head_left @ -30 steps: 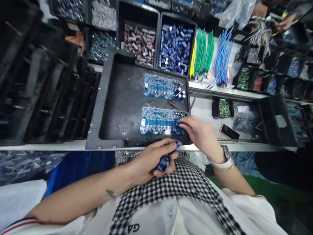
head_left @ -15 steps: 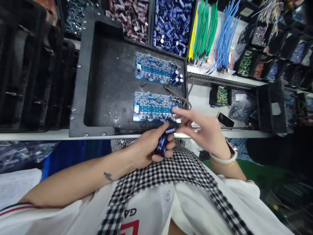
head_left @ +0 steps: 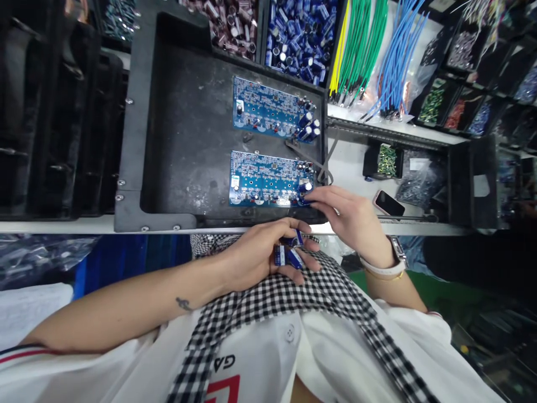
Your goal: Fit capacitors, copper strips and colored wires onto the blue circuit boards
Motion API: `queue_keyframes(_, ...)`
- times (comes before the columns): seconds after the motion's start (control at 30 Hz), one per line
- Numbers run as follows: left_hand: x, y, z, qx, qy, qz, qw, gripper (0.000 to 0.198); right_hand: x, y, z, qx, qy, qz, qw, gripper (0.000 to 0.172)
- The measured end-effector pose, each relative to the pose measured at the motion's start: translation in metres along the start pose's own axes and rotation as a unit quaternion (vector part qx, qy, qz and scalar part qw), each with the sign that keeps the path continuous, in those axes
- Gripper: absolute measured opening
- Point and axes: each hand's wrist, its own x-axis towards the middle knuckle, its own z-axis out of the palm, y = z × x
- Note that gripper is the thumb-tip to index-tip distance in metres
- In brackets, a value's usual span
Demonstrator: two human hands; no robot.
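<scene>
Two blue circuit boards lie in a black tray (head_left: 176, 140): the near board (head_left: 268, 180) and the far board (head_left: 271, 109), which carries several blue capacitors at its right end. My left hand (head_left: 268, 254) hovers in front of the tray's near edge, fingers curled round a few blue capacitors (head_left: 289, 254). My right hand (head_left: 348, 215) reaches to the near board's right end and pinches a blue capacitor (head_left: 305, 193) against the board there.
Behind the tray stand bins of blue capacitors (head_left: 302, 39) and brownish ones (head_left: 232, 25). Green wires (head_left: 356, 45) and blue wires (head_left: 394, 61) lie to the right, with small parts bins. A phone (head_left: 389, 202) rests by my right wrist. Black racks (head_left: 54, 112) fill the left.
My right hand drew back to my left hand, then went forward again to the near board's right end. The view shifted down slightly.
</scene>
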Motion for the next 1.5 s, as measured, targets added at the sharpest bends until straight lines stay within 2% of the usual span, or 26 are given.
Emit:
queue_keyframes(0.27, -0.005, 0.003, 0.002, 0.022, 0.01, 0.024, 0.999, 0.012, 0.003, 0.0, -0.004, -0.094, -0.025, -0.03, 0.995, 0.022)
queue_keyframes(0.43, -0.004, 0.004, 0.002, 0.046, 0.039, 0.036, 0.998, 0.017, 0.001, 0.003, -0.006, -0.175, -0.053, -0.096, 0.979, 0.032)
queue_keyframes(0.53, -0.002, 0.002, 0.003, 0.03, 0.051, 0.06, 0.996, 0.013, -0.002, 0.001, -0.005, -0.176, -0.053, -0.12, 0.976, 0.033)
queue_keyframes(0.67, 0.001, 0.0, 0.007, 0.004, 0.07, 0.06, 0.996, 0.016, -0.014, -0.017, -0.011, -0.099, 0.038, -0.058, 0.993, 0.038)
queue_keyframes(0.77, 0.003, 0.0, 0.013, -0.015, 0.065, 0.044, 0.997, 0.024, -0.021, -0.028, -0.016, -0.035, 0.046, -0.052, 0.997, 0.035)
queue_keyframes(0.9, 0.006, 0.002, 0.015, -0.029, 0.051, 0.021, 0.998, 0.019, -0.014, -0.01, -0.009, -0.083, 0.098, 0.017, 0.992, 0.023)
queue_keyframes(1.07, 0.002, 0.007, 0.01, 0.005, 0.042, 0.004, 0.999, 0.023, 0.002, 0.016, -0.001, -0.113, 0.048, 0.01, 0.992, 0.021)
queue_keyframes(1.23, -0.001, 0.009, 0.006, 0.028, 0.052, -0.017, 0.998, 0.019, 0.005, 0.014, -0.007, -0.138, 0.024, 0.0, 0.99, 0.019)
queue_keyframes(1.5, -0.001, 0.006, 0.009, -0.006, 0.076, 0.02, 0.997, 0.016, 0.003, 0.017, -0.006, -0.18, 0.018, -0.022, 0.983, 0.019)
